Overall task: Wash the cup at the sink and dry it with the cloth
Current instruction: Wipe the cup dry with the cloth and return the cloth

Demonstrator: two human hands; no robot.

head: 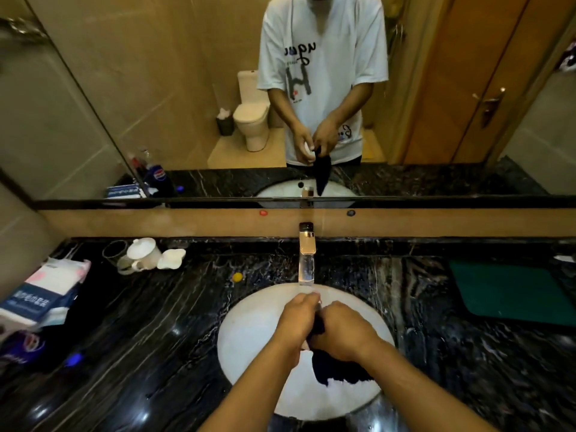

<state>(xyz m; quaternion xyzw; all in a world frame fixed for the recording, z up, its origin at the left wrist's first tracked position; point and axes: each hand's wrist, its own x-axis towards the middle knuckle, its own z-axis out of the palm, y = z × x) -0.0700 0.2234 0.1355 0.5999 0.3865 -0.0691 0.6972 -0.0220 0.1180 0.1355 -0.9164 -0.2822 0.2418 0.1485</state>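
Both my hands are together over the round white sink (249,347), just below the chrome tap (307,260). My left hand (297,318) is wrapped around a small white cup (313,296); only its rim shows past my fingers. My right hand (343,333) grips a dark blue cloth (336,369) pressed against the cup, with the cloth's loose end hanging down over the basin. No water runs from the tap. The mirror above shows the same grip, with the cup in one hand and the cloth in the other.
The black marble counter (156,322) holds a white teapot with cups (146,254) at the back left, tissue packs (40,297) and a bottle (21,347) at the far left. A small yellow object (237,276) lies near the tap. A green mat (511,291) lies at the right.
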